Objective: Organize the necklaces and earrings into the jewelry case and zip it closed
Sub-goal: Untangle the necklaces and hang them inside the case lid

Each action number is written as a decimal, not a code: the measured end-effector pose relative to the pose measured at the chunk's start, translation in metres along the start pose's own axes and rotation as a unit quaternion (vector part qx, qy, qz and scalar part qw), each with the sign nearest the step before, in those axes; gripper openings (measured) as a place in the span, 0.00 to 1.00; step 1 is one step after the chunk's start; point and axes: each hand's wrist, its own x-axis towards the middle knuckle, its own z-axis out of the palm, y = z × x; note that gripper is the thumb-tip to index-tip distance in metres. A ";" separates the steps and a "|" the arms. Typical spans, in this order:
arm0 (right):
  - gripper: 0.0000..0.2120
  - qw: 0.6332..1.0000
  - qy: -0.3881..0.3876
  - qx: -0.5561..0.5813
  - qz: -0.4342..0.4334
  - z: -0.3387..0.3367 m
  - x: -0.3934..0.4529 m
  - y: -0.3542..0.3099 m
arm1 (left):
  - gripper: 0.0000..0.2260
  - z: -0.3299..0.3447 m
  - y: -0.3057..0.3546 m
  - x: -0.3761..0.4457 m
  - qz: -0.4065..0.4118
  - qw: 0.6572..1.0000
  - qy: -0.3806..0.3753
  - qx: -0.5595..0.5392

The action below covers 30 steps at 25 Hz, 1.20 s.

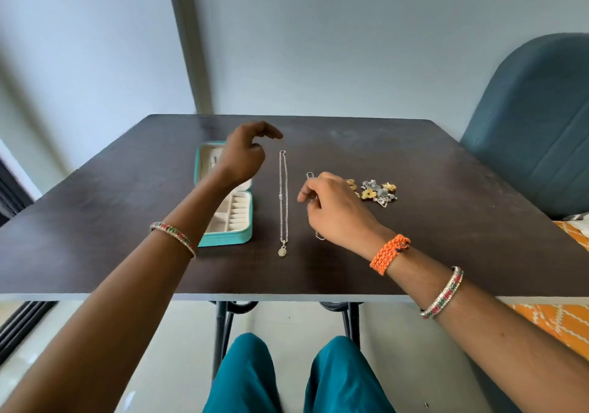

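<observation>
An open teal jewelry case [223,235] shows cream padded compartments as the left hand [243,154] hovers loose-fingered, the right hand [338,211] pinching a silver necklace [319,235].

The left grip [243,154] covers much of the open teal jewelry case [223,218], hiding its far compartments. The right grip [334,208] hides most of the second necklace [309,175]; only its ends show, and whether it is held cannot be told. The earrings [379,191] at 3 o'clock of that grip are too small to count. The chair [535,119] is cut off at the right edge.
</observation>
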 end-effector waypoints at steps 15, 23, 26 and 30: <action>0.09 0.995 0.033 0.094 -0.017 0.106 0.075 -0.083 | 0.10 -0.049 -0.096 -0.079 -0.203 0.975 0.090 0.029; 0.12 0.995 0.059 -0.060 0.053 0.094 0.115 -0.098 | 0.09 -0.052 -0.097 -0.080 -0.179 0.979 0.095 -0.017; 0.11 0.994 0.041 -0.078 0.070 0.099 0.118 -0.106 | 0.07 -0.052 -0.096 -0.081 -0.174 0.979 0.103 -0.017; 0.08 0.992 0.052 -0.087 0.074 0.101 0.118 -0.113 | 0.08 -0.053 -0.092 -0.081 -0.172 0.979 0.108 -0.006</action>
